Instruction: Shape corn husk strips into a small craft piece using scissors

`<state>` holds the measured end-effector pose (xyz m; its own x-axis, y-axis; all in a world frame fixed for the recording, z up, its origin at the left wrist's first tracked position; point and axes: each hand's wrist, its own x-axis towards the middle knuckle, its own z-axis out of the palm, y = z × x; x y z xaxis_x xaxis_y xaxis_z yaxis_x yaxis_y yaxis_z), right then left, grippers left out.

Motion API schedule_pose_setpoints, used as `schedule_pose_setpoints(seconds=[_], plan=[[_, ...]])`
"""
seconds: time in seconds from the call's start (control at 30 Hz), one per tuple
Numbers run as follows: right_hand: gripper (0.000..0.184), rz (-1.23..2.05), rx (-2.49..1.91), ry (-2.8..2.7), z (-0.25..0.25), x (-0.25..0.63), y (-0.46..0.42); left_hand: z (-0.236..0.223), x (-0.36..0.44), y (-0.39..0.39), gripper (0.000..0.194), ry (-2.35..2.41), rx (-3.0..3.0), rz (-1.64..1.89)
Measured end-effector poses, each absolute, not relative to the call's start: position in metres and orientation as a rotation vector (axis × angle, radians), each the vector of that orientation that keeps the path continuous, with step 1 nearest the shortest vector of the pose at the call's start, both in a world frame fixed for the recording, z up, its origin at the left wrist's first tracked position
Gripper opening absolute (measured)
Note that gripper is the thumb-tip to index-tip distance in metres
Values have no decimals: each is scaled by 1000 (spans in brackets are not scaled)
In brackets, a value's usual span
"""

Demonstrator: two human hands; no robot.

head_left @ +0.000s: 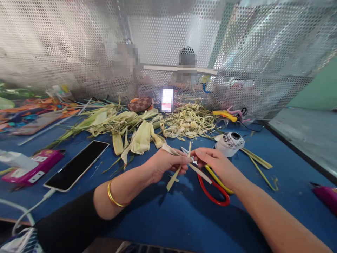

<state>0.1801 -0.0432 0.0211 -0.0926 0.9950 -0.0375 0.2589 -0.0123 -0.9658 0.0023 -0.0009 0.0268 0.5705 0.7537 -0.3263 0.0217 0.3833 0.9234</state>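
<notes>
Over the blue table (163, 218), my left hand (164, 165) is closed in a pinch on thin pale leaf strips (175, 175) that cross in an X. My right hand (216, 165) is closed too, pinching the same strips at their crossing, right against the left fingertips. Below the right hand lie scissors with red and yellow handles (214, 193); I cannot tell whether the hand touches them. A gold bangle (113, 196) circles my left wrist.
A pile of green-yellow leaves (123, 123) and shredded strips (189, 121) lies behind the hands. A white spool (230, 142) stands to the right, a phone (77, 165) and a pink box (34, 167) to the left. A perforated metal screen (79, 52) closes off the back.
</notes>
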Motion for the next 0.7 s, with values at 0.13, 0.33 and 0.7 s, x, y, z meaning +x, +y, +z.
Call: schedule_pose_setpoints(seconds=[0.13, 0.33, 0.7], plan=[[29, 1437, -1202, -1107, 12, 169, -44, 20, 4, -5, 36, 809, 1116, 418], [32, 1345, -1208, -1006, 8, 161, -45, 13, 8, -7, 30, 830, 1101, 439], [37, 1072, -1308, -1034, 4, 158, -44, 15, 7, -3, 22, 846, 1113, 445]])
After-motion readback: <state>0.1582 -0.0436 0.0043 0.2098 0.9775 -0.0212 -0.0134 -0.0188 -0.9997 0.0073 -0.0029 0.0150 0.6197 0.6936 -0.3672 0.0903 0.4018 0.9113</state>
